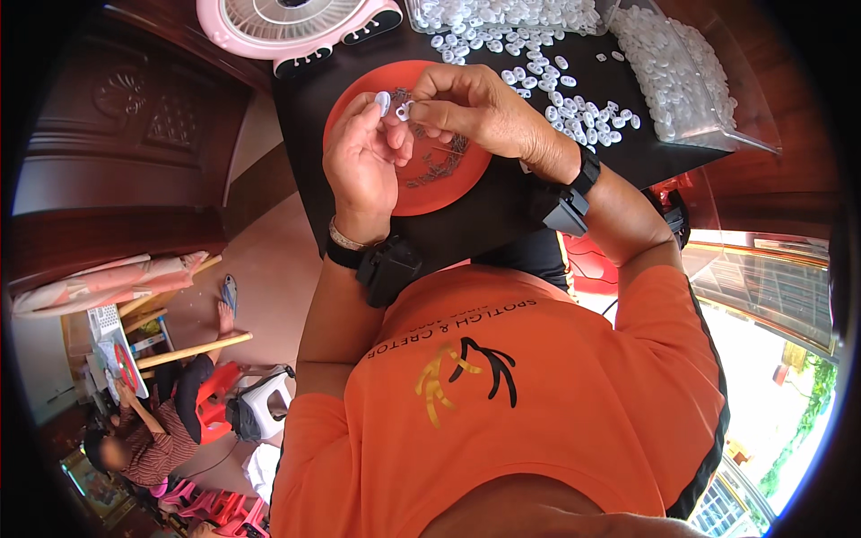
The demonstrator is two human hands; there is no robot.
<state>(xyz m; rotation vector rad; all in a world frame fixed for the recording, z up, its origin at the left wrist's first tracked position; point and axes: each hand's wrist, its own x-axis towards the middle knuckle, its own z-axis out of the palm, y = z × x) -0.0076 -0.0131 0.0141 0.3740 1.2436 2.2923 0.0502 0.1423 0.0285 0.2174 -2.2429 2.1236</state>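
Note:
Both of my hands are raised over a round orange tray point(421, 204) on the black table. Small grey metal pieces point(439, 169) lie scattered in the tray. My left hand point(360, 166) pinches a white oval plastic piece point(383, 102) upright between thumb and fingertips. Close beside it, my right hand point(489, 115) grips a smaller white plastic piece point(403, 111) with thumb and forefinger. The two pieces appear slightly apart. My fingers partly cover the smaller one, so its exact shape is unclear.
Loose white oval pieces point(583, 121) spread over the black table point(664, 160) to the right of the tray. A clear container point(682, 81) of white pieces stands far right, another clear container point(511, 16) behind. A pink fan point(296, 31) is back left. Another person point(161, 439) sits at left.

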